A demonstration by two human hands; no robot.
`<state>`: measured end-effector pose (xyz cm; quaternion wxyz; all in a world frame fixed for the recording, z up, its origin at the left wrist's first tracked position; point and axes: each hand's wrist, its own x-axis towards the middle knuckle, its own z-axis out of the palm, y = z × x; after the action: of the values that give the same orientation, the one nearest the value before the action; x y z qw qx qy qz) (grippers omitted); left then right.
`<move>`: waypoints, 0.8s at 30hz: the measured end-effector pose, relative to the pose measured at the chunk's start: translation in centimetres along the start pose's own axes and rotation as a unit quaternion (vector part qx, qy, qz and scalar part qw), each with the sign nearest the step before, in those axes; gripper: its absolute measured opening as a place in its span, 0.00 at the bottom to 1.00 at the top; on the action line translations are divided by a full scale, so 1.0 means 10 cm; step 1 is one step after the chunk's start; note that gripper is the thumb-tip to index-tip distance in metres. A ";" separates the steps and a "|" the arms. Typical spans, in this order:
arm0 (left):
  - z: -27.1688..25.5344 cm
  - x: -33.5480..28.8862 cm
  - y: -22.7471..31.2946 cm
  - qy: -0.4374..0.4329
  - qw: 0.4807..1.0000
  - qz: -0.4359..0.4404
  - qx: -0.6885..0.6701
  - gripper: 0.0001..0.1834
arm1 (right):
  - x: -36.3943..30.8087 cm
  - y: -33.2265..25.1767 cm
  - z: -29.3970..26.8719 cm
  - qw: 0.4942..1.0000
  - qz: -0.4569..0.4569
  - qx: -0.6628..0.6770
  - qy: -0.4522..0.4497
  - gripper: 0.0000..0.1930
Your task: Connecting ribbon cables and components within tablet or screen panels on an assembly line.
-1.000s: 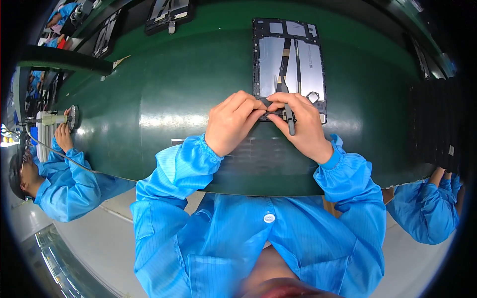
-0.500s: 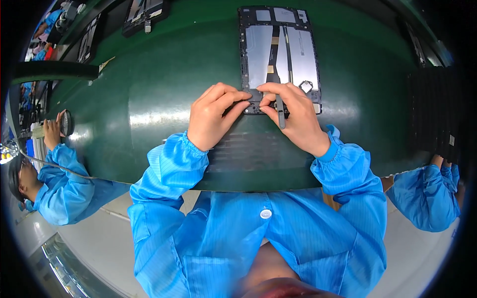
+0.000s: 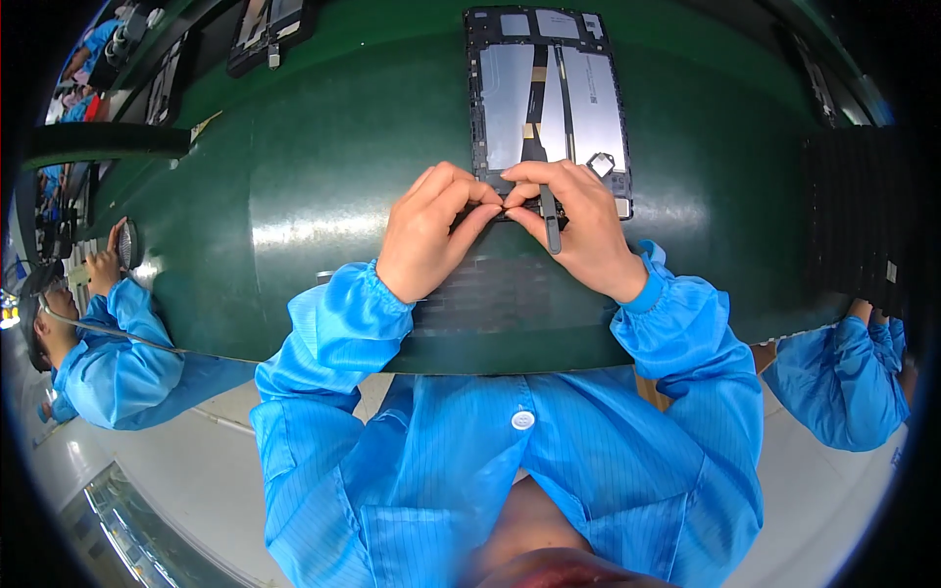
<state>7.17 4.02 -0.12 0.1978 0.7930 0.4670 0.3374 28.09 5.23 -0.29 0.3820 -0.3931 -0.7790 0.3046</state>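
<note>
An opened tablet (image 3: 596,108) lies on the green table, showing silver panels in a black frame and dark ribbon cables. At its near edge, my left hand (image 3: 428,233) has thumb and forefinger pinched together; whatever is between them is too small to make out. My right hand (image 3: 585,223) meets those fingertips with its own thumb and forefinger. A slim dark grey tool (image 3: 551,223) is tucked in the right hand, its blunt end pointing toward me and its other end hidden. On the tablet's near right part sits a small square silver-white piece (image 3: 601,165).
Another opened device (image 3: 272,29) lies at the far left. A dark ridged stack (image 3: 851,220) stands at the right. Co-workers in blue sit on both sides; the left one's hand (image 3: 103,269) is by a round dark object (image 3: 128,245). A dark bar (image 3: 108,143) juts in from the left.
My left hand has shifted slightly right, and its fingertips now meet those of the right hand. The grey tool stays in my right hand. The co-worker at left has moved the head slightly.
</note>
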 end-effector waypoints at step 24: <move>-0.02 -0.03 0.07 -0.011 1.000 0.002 0.004 0.10 | 0.01 0.00 -0.06 0.996 0.026 0.082 -0.014 0.22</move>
<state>7.37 3.45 0.35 0.1989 0.7986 0.4645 0.3269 28.50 5.44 0.04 0.3940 -0.3758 -0.7463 0.3829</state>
